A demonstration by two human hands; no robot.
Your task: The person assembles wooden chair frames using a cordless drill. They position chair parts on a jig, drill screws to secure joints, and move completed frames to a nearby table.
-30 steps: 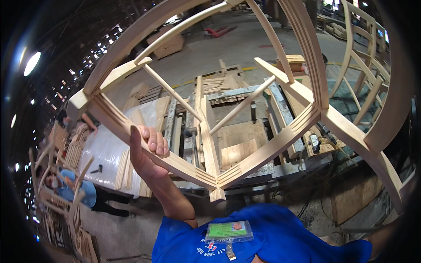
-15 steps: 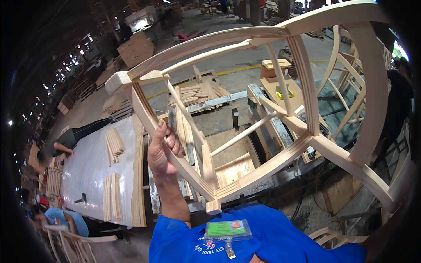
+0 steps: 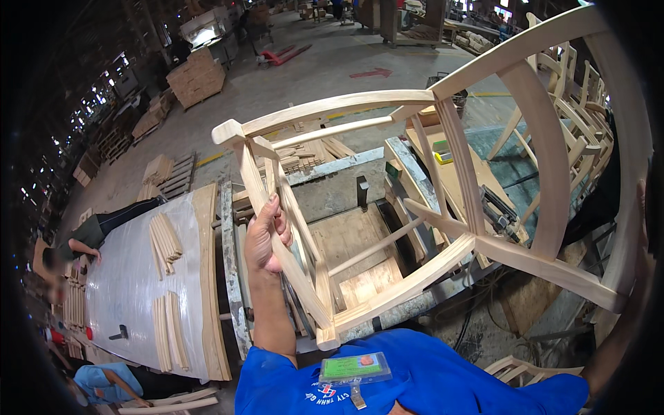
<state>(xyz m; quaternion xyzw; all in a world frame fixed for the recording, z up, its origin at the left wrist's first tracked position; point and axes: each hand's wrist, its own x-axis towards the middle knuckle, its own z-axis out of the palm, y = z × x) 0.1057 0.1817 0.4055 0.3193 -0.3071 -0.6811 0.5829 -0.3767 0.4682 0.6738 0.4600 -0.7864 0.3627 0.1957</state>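
A bare wooden chair frame (image 3: 408, 285) is held up before me on its side. It has pale legs, seat rails, thin round stretchers and a curved back at the right; no seat board is on it. My left hand (image 3: 267, 238) is closed around its left front rail, thumb on top. At the dark right rim, my right hand (image 3: 644, 225) is against the outer curved back piece, apparently gripping it; most of its fingers are hidden in shadow. Beneath the frame is a metal-edged workbench (image 3: 332, 168) with a wooden board (image 3: 370, 280) inside.
A plastic-covered table (image 3: 124, 277) at the left carries bundled wooden strips (image 3: 166, 242) and a dark hammer (image 3: 119, 333). Two people work beside it. More chair frames (image 3: 574, 117) stand at the right on a green-topped bench. A red pallet jack (image 3: 283, 55) stands far back.
The chair frame has come down and tipped, its upper left corner now lower and further right. Both hands have stayed on it. My view has shifted too, showing more floor behind.
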